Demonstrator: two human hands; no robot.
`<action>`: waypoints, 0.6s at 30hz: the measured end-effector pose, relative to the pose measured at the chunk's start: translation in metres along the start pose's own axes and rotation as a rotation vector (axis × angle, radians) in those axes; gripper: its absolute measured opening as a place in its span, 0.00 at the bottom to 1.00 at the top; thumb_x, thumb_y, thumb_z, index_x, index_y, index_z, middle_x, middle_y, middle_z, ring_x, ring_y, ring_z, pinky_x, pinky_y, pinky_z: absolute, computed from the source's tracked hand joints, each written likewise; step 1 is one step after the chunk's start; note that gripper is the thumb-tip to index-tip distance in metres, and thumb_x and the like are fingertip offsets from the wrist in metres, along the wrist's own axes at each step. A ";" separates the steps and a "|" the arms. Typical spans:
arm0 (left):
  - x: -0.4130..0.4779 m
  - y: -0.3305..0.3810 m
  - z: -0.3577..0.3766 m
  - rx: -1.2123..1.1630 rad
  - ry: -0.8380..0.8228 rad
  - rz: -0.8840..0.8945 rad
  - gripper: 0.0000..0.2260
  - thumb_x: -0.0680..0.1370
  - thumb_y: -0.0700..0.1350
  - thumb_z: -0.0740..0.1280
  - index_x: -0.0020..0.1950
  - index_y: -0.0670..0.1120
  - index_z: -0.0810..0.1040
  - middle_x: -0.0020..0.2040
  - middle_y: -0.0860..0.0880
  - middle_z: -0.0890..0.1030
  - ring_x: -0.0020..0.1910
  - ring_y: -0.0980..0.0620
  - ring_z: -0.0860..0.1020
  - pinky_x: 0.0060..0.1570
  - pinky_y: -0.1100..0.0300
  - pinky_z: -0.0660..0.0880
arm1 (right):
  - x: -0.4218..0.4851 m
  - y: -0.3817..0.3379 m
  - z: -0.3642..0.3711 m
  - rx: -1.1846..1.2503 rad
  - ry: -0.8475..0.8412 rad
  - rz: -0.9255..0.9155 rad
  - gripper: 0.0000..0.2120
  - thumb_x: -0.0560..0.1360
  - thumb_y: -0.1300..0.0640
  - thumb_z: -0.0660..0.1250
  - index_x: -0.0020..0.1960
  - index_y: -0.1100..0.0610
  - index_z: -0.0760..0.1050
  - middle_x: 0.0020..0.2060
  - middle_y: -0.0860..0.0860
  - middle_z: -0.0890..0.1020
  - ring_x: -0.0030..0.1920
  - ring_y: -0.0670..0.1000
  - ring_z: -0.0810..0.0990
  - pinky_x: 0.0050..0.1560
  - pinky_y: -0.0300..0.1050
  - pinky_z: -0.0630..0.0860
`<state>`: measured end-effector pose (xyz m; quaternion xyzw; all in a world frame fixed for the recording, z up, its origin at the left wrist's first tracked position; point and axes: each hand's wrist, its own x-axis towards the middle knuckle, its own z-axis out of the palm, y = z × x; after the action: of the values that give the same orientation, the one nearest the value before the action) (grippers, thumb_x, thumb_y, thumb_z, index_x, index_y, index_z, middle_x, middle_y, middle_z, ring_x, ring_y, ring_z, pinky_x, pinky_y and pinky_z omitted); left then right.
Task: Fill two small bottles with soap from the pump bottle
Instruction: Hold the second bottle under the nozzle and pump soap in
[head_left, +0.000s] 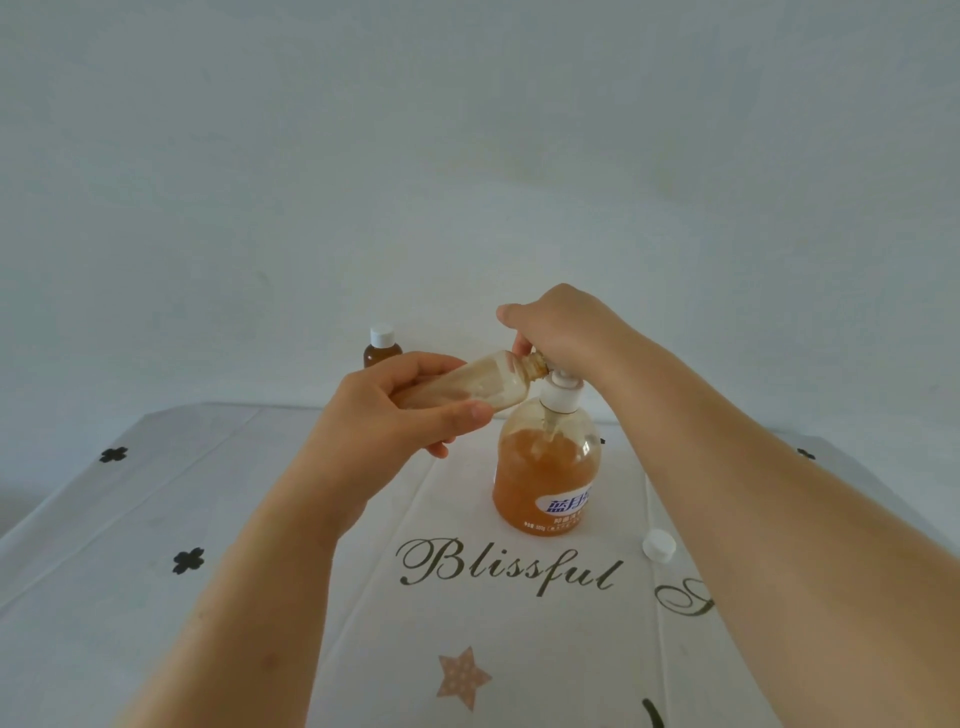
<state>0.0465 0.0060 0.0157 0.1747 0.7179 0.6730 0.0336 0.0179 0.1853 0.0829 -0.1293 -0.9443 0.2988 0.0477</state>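
Just above the middle of the frame, the left hand (395, 410) grips a small clear bottle (467, 387), with the fingers wrapped over its upper side and the thumb along the underside. The bottle is lifted off the surface and lies almost level. Its open, brownish neck points right, just above the white collar of the pump bottle (545, 467). Pale, tan-streaked soap coats the inside of the small bottle's wall. The right hand (561, 332) comes in from the right and sits on top of the pump. Its fingers curl down over the pump head and hide it, and the thumb reaches toward the small bottle's neck. Whether the nozzle is inside the neck cannot be told. The pump bottle stands upright on the surface, right of centre. It is clear plastic holding amber soap up to its shoulder, and it has a blue and white label low on its front. A second small bottle (383, 349), brown with a white cap on, stands upright at the far edge of the surface, above and behind the left hand. A loose white cap (658, 545) lies on the surface at the lower right of the pump bottle, close beside the right forearm. The surface is covered by a white tablecloth (311, 519) printed with the word "Blissful" in script, black flower marks and a tan star.
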 end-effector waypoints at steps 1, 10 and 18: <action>-0.001 0.001 0.001 -0.012 0.004 0.009 0.20 0.62 0.49 0.79 0.53 0.49 0.83 0.43 0.51 0.83 0.38 0.51 0.81 0.41 0.59 0.77 | -0.001 -0.002 -0.002 -0.007 0.003 0.002 0.20 0.81 0.48 0.59 0.50 0.61 0.84 0.21 0.49 0.75 0.28 0.51 0.74 0.37 0.44 0.72; -0.001 0.001 0.003 -0.022 0.043 0.014 0.19 0.64 0.47 0.80 0.54 0.50 0.83 0.43 0.52 0.84 0.38 0.52 0.81 0.40 0.60 0.77 | -0.002 -0.008 -0.007 -0.046 -0.051 0.010 0.25 0.83 0.45 0.55 0.56 0.64 0.81 0.31 0.54 0.78 0.33 0.54 0.78 0.38 0.45 0.74; -0.001 0.000 0.000 -0.006 -0.007 -0.010 0.22 0.59 0.50 0.79 0.53 0.50 0.83 0.41 0.50 0.83 0.38 0.51 0.81 0.40 0.60 0.77 | 0.002 -0.003 0.000 -0.070 -0.044 -0.010 0.24 0.82 0.45 0.56 0.58 0.63 0.81 0.31 0.52 0.75 0.31 0.51 0.72 0.36 0.44 0.67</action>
<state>0.0469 0.0057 0.0156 0.1733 0.7168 0.6742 0.0402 0.0153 0.1834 0.0847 -0.1195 -0.9556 0.2683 0.0238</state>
